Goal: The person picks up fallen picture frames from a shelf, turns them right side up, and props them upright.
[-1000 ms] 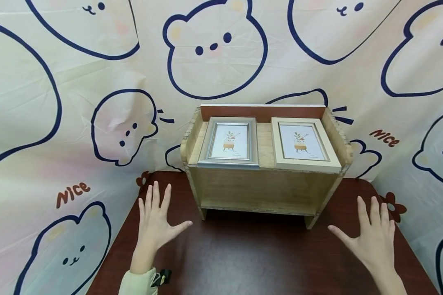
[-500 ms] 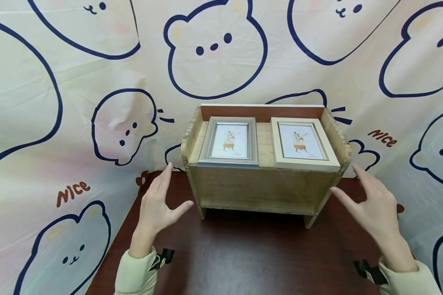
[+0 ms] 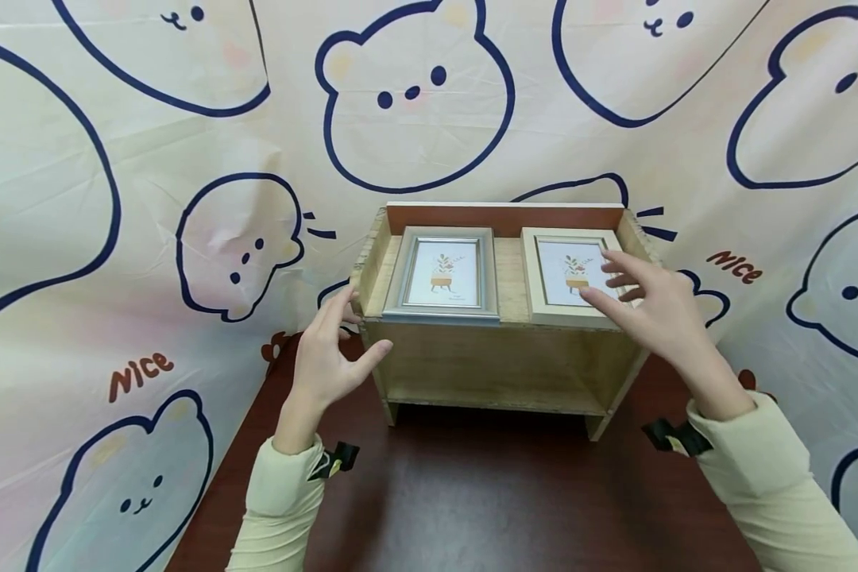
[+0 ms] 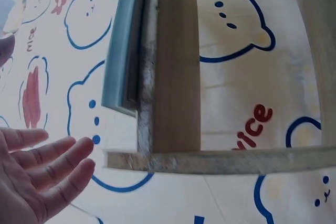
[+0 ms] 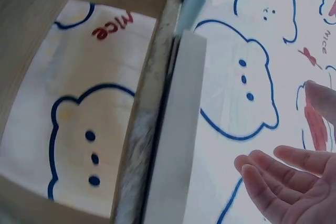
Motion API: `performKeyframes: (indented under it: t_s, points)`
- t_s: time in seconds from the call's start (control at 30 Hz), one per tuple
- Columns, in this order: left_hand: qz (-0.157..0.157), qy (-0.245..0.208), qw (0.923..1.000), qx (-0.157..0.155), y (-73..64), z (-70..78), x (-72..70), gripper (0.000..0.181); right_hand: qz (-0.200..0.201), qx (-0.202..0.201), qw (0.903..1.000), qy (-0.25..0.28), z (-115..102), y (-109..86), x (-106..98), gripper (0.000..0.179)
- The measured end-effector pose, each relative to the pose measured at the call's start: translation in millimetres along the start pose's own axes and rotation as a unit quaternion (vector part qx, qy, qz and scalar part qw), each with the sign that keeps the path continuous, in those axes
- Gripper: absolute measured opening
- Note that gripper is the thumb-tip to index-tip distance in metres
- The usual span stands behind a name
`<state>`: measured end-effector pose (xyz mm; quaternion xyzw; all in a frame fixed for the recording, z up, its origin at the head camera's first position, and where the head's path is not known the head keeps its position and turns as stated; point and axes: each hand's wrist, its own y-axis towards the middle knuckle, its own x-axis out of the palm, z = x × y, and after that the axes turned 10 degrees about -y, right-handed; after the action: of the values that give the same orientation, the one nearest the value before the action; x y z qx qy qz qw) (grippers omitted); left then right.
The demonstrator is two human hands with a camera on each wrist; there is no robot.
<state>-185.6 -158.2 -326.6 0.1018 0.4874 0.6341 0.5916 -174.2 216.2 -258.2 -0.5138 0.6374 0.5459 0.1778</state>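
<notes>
Wooden shelf (image 3: 472, 361); on top, silver frame (image 3: 441, 274) at ten o'clock, cream frame (image 3: 558, 274) at two. Left hand (image 3: 329, 357) near nine, spread. Right hand (image 3: 654, 306) over cream, thumb and fingers parted, pinching nothing. Surest grip, likely: edges, not face.

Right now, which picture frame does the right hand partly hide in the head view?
The cream frame, at the right end of the wooden shelf; the right hand hides part of it, while the silver-grey frame shows whole.
</notes>
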Motion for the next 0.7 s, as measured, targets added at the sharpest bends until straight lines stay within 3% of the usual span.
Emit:
performKeyframes:
  t_s: [0.13,0.3,0.47,0.7]
  points:
    - [-0.012,0.003,0.9994,-0.032,8.0,3.9,3.7,0.08,-0.067,0.013,0.9976,0.015,-6.3,23.7,2.1,0.059]
    - [-0.034,0.0,0.9972,-0.067,13.9,5.5,8.3,0.083,-0.141,0.05,0.9876,0.047,-10.1,52.4,6.3,0.067]
    - [-0.056,-0.01,0.9925,-0.108,17.4,6.3,14.1,0.085,-0.188,0.093,0.9717,0.109,-11.4,77.8,14.0,0.069]
    - [-0.065,-0.045,0.9862,-0.146,20.6,2.2,25.9,0.081,-0.228,0.132,0.95,0.167,-12.2,101.7,30.1,0.071]
